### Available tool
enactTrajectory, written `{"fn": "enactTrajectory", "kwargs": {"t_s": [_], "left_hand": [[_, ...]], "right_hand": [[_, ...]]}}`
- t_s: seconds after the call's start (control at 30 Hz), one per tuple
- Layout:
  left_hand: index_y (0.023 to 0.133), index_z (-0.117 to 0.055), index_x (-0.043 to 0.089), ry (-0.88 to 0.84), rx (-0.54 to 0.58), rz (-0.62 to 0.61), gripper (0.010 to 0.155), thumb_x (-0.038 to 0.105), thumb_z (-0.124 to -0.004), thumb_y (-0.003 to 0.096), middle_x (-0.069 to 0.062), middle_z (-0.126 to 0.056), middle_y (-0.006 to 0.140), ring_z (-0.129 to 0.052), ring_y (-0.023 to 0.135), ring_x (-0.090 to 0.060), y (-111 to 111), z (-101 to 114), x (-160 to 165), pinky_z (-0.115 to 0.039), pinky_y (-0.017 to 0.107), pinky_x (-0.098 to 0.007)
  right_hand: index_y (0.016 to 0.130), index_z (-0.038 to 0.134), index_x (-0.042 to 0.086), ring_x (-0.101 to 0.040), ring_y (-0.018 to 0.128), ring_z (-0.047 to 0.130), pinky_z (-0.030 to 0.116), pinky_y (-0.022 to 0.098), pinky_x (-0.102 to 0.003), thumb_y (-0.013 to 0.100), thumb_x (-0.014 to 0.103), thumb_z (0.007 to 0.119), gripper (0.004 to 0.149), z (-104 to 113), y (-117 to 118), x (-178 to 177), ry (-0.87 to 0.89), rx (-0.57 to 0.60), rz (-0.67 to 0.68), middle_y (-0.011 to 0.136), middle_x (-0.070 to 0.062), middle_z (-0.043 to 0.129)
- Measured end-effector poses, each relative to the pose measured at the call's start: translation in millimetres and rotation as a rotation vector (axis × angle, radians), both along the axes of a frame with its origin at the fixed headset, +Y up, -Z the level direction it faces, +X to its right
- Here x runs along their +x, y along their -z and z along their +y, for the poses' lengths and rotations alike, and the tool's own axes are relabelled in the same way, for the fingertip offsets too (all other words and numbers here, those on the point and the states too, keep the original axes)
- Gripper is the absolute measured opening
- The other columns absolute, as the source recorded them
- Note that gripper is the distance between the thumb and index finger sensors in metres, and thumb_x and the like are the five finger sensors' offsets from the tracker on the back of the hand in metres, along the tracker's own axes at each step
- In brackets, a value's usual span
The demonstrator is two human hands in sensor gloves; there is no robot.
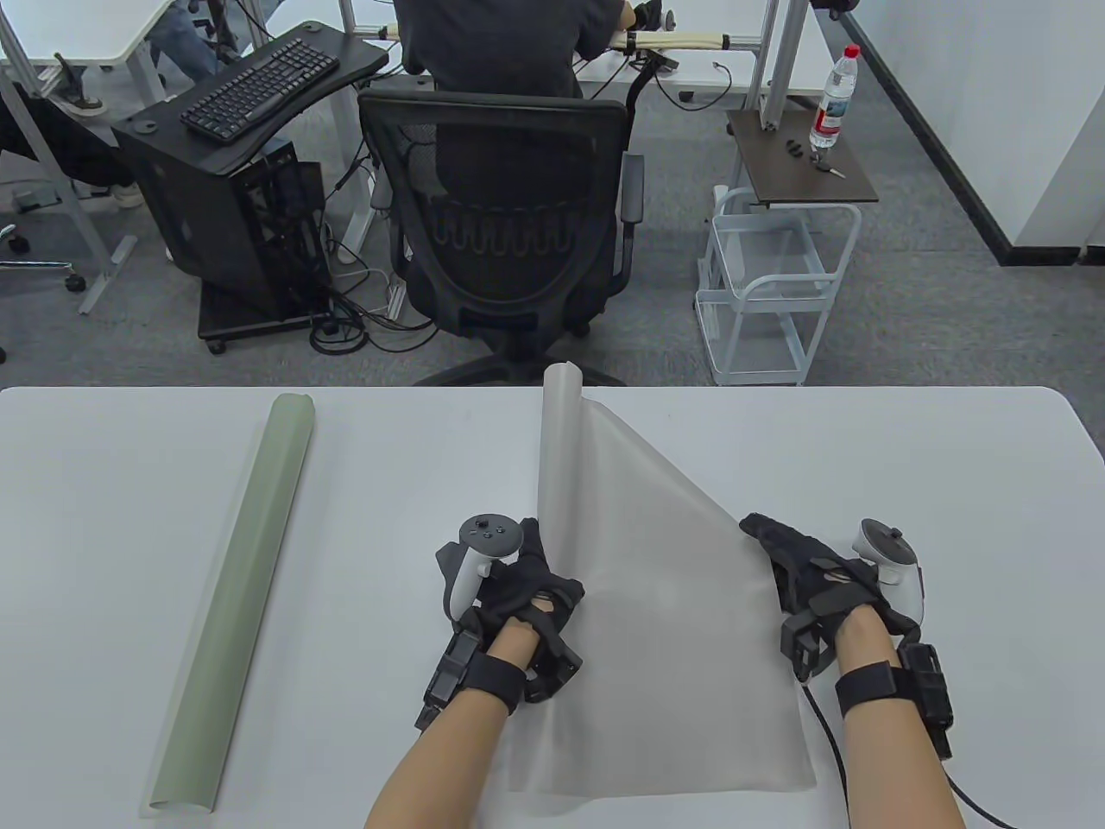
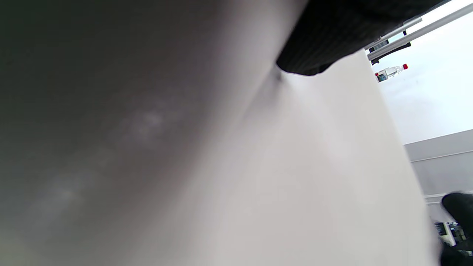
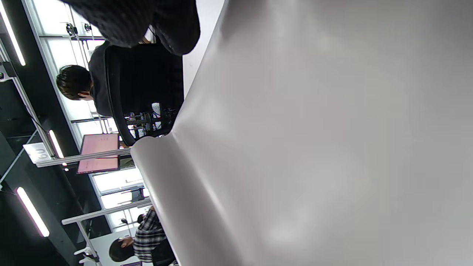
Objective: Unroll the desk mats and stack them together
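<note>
The table view is evenly and brightly lit from overhead, sharp throughout, with soft faint shadows under the hands on the desk [image 1: 104, 484]; straight lines bow at its edges; the left wrist view is dim and blurred on its left, brightening rightward; the right wrist view shows glaring ceiling light strips [image 3: 32, 210] and a soft sheen on the grey mat [image 3: 314, 147].

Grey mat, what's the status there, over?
Left hand and right hand both on the grey mat, partly unrolled. Green mat rolled, untouched. Nothing in the way.
</note>
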State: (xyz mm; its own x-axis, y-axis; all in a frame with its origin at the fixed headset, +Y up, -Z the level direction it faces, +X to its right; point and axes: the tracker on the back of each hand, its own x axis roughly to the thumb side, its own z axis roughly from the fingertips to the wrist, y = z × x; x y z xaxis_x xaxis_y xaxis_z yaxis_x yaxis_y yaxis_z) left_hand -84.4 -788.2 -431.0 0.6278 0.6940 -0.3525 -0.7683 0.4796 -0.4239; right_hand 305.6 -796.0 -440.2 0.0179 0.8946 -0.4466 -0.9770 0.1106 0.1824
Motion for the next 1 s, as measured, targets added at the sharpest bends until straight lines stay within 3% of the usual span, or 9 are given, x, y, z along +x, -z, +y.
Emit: {"fn": "enactTrajectory", "kwargs": {"t_s": [0.2, 0.37, 0.5, 0.63, 0.77, 1.0], "left_hand": [[0.098, -0.002, 0.036, 0.125, 0.01, -0.035, 0.096, 0.038, -0.085, 0.0501, -0.004, -0.057, 0.102, -0.091, 0.064, -0.016, -2.6, 4.8, 16.9, -0.085, 0.051, -0.032], [0.098, 0.0, 0.036, 0.182, -0.001, -0.032, 0.098, 0.039, -0.085, 0.0494, -0.004, -0.057, 0.102, -0.089, 0.064, -0.015, -1.9, 5.0, 22.5, -0.084, 0.05, -0.031], [0.098, 0.0, 0.036, 0.212, -0.007, -0.032, 0.097, 0.039, -0.085, 0.0492, -0.003, -0.056, 0.102, -0.088, 0.063, -0.013, -2.2, 4.7, 24.6, -0.084, 0.05, -0.03], [0.098, 0.0, 0.037, 0.236, -0.008, -0.028, 0.097, 0.04, -0.085, 0.0491, -0.003, -0.055, 0.102, -0.087, 0.064, -0.012, -3.4, 4.3, 26.6, -0.083, 0.05, -0.029], [0.098, -0.001, 0.037, 0.248, -0.013, -0.027, 0.097, 0.04, -0.085, 0.049, -0.002, -0.055, 0.102, -0.086, 0.063, -0.011, -3.6, 4.4, 27.2, -0.083, 0.05, -0.028], [0.098, -0.001, 0.037, 0.266, -0.018, -0.027, 0.097, 0.041, -0.085, 0.0488, -0.001, -0.055, 0.101, -0.086, 0.062, -0.01, -3.7, 5.8, 27.9, -0.083, 0.049, -0.027]], "right_hand": [[0.105, 0.06, 0.018, -0.048, 0.096, 0.055, 0.054, 0.069, -0.061, 0.055, 0.044, 0.07, 0.058, 19.9, 27.0, -3.9, -0.091, 0.072, -0.027, 0.112, -0.018, 0.036], [0.104, 0.06, 0.014, -0.046, 0.101, 0.044, 0.046, 0.071, -0.063, 0.054, 0.042, 0.071, 0.059, 41.8, 52.7, -13.5, -0.158, 0.137, 0.003, 0.114, -0.011, 0.035], [0.103, 0.063, 0.016, -0.044, 0.102, 0.034, 0.039, 0.072, -0.063, 0.052, 0.043, 0.073, 0.059, 51.9, 76.5, -25.0, -0.31, 0.173, -0.011, 0.115, -0.008, 0.032], [0.102, 0.066, 0.015, -0.041, 0.103, 0.025, 0.031, 0.072, -0.063, 0.05, 0.042, 0.076, 0.059, 51.9, 102.8, -36.8, -0.471, 0.201, -0.026, 0.115, -0.006, 0.027], [0.102, 0.066, 0.023, -0.037, 0.103, 0.017, 0.025, 0.072, -0.062, 0.05, 0.04, 0.076, 0.056, 44.1, 123.2, -42.7, -0.631, 0.2, -0.003, 0.115, -0.002, 0.02], [0.103, 0.063, 0.022, -0.032, 0.104, 0.011, 0.02, 0.072, -0.061, 0.049, 0.038, 0.079, 0.058, 25.5, 138.5, -44.8, -0.809, 0.158, 0.033, 0.114, 0.01, 0.018]]}}
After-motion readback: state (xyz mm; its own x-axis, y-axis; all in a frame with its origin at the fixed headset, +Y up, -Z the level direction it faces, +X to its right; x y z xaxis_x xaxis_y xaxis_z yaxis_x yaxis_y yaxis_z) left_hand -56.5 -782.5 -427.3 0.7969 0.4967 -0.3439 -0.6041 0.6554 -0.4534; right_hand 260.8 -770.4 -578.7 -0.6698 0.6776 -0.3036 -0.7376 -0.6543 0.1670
